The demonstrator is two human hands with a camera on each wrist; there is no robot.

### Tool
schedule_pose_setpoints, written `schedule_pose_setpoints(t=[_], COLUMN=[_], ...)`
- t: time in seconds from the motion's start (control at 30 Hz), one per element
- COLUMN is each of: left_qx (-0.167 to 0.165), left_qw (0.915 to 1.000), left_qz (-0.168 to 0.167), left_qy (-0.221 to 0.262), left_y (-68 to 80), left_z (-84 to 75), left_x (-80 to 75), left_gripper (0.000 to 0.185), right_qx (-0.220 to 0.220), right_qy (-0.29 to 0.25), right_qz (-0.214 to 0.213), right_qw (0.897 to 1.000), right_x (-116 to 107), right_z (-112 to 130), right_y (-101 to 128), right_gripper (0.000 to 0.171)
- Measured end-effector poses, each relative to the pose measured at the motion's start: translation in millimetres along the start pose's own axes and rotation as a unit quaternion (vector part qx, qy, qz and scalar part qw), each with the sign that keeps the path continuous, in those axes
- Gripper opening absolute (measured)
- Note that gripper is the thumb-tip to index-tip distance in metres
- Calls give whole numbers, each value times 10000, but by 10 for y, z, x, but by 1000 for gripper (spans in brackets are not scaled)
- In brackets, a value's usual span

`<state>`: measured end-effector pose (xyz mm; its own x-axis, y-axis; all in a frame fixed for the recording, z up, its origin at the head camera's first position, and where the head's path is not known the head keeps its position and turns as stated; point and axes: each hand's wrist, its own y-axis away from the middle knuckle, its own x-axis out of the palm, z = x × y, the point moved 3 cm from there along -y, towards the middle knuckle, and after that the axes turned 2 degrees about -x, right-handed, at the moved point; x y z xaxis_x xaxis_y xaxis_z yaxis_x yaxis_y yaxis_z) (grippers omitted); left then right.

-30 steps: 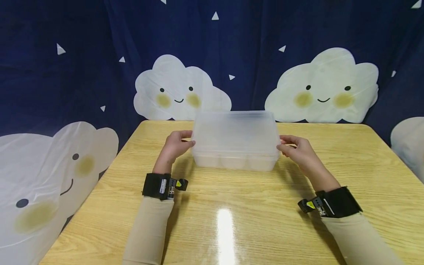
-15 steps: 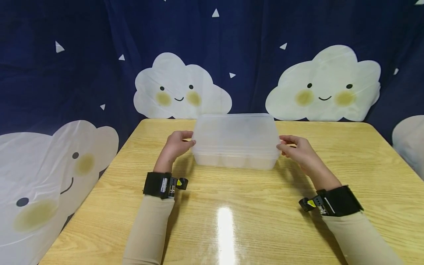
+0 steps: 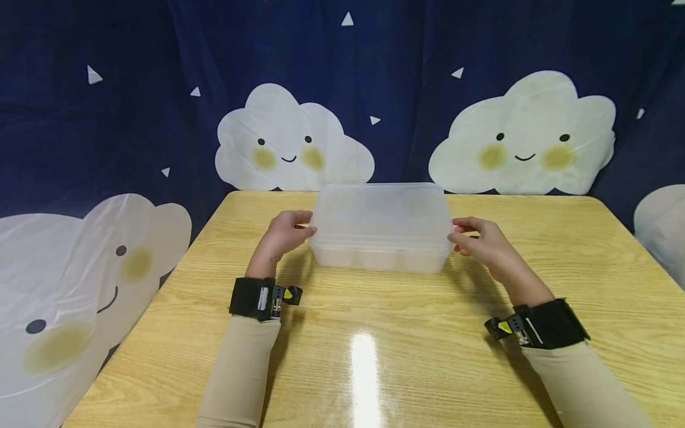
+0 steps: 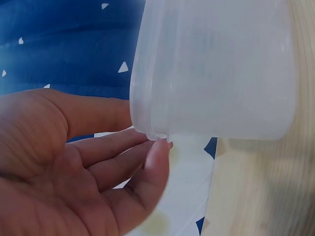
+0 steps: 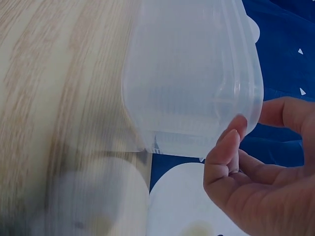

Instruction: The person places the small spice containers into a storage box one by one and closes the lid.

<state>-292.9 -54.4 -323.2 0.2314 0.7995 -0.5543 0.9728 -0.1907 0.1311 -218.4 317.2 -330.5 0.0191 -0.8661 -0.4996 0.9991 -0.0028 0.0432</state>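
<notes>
Frosted see-through plastic box (image 3: 381, 229) w/ its lid (image 3: 381, 211) on sits on the desk (image 3: 374, 333), a bit past the middle, towards the far edge. No brand, label or writing readable on box or lid; wrist views show only plain cloudy plastic. Through the front wall, rounded compartments show along the bottom; contents can't be made out.

Left hand (image 3: 280, 236) is at the box's left end, thumb and fingers curled round the lid rim; in the left wrist view the thumb tip (image 4: 158, 147) touches the rim's lower edge. Right hand (image 3: 481, 242) is at the right end, same way: fingers curved to the lid edge, thumb tip (image 5: 232, 135) against the corner of the rim in the right wrist view. Both hands pinch the lid edge, one per side.

Each wrist has a black band w/ a small yellow-marked device; sleeves are beige. Behind the desk hangs a dark blue curtain (image 3: 107, 89) w/ white triangles and smiling white clouds.
</notes>
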Motion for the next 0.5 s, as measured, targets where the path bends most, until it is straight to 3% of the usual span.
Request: schedule_pose_setpoints(t=[0.17, 0.5], left_qx=[-67, -205], left_qw=[9996, 9996], left_qz=[83, 161], left_qy=[245, 145], left_y=[20, 15], left_z=[-8, -5], left_x=[-19, -22], left_gripper=[49, 52], right_qx=[-79, -47], right_qy=[44, 58], right_qz=[75, 77], right_qw=[9999, 9999], right_x=[-7, -4], right_z=[-9, -23], right_y=[-10, -24], right_gripper=[59, 58])
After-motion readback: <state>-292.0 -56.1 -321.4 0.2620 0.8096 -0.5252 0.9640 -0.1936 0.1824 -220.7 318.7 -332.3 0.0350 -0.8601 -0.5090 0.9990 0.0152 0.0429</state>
